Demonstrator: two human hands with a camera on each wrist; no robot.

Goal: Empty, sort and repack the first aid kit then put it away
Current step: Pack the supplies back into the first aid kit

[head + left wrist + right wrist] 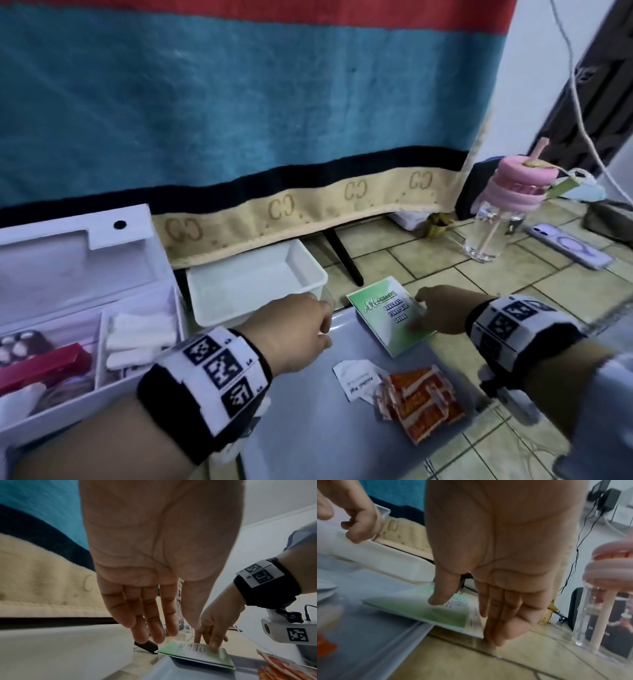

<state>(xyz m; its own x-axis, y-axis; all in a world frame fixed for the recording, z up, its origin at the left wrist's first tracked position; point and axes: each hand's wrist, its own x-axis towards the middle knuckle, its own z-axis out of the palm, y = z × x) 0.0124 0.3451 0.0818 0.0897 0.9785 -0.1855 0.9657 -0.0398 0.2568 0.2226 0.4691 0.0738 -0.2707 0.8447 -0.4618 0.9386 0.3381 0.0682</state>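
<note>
The white first aid box (pixel 113 380) stands open at the left with gauze rolls (pixel 137 335) and a red pack (pixel 44 366) inside. An empty white inner tray (pixel 308 267) sits on the floor behind a grey lid (pixel 301 418). On the lid lie an alcohol pad (pixel 356 380), orange sachets (pixel 418 397) and a green first aid booklet (pixel 380 318). My right hand (pixel 424 315) touches the booklet (pixel 192 654) at its far right edge with straight fingers (pixel 489 616). My left hand (pixel 308 329) hovers left of the booklet, fingers (pixel 154 628) relaxed and holding nothing.
A striped blanket (pixel 239 120) hangs behind, over a black leg (pixel 342 257). On the tiled floor at the right stand a clear bottle with a pink lid (pixel 493 219) and a phone (pixel 568 250). A cable (pixel 575 85) runs down the wall.
</note>
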